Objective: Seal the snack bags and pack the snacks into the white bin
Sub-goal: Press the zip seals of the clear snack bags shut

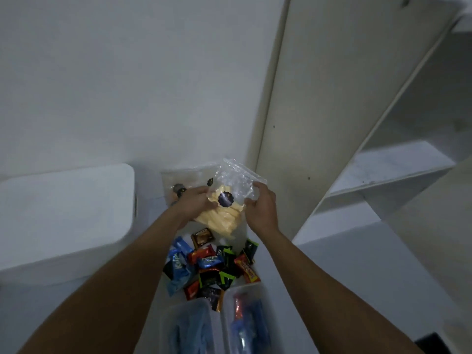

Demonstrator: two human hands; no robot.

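Note:
A clear zip bag [236,182] with pale yellow snack sticks [219,221] and a dark round sticker hangs above the surface, held from both sides. My left hand [195,203] grips its left edge and my right hand [260,208] pinches the right side near the zip top. Behind my left hand lies a second clear bag [178,178] with dark stickers. Several small wrapped snacks [212,267] in blue, red, black and green lie in a heap below the bag. A white bin [66,221] stands at the left.
Two clear plastic containers [217,325] with blue and red packets sit at the bottom middle. A white shelf unit [383,175] rises at the right, its tall side panel close behind the bag. A plain white wall fills the back.

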